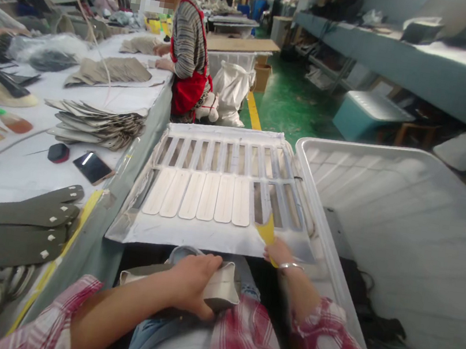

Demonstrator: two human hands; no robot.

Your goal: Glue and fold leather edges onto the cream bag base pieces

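**A:** Nearest, bottom centre?
**B:** The left hand [193, 282] is curled over a small stack of cream strips [223, 295] on the lap, with the fingers wrapped across the top.

**A:** The other hand?
**B:** The right hand [279, 253], just right of centre, pinches a yellow tab [267, 230] between thumb and fingertips. The tab's point sits on the slotted board [205, 241].

**A:** How far along?
**B:** Five laid strips [199, 195] fill the lower row side by side. The open slots [281, 202] to their right are bare, and so is the whole upper row [218, 156]. Judged well under half filled.

**A:** Materials?
**B:** The strips are flat, matt and round-ended (foam or card, cannot tell). The board is thin, white and smooth, sagging at its near left corner. The tab is thin and tapered.

**A:** Further out?
**B:** At right is a ribbed white bin [384, 220]. On the table [32, 171] at left lie dark felt-like pieces [11, 217] and a phone [93, 167]. In the upper left, a person in a red apron [187, 83] works at the same table.
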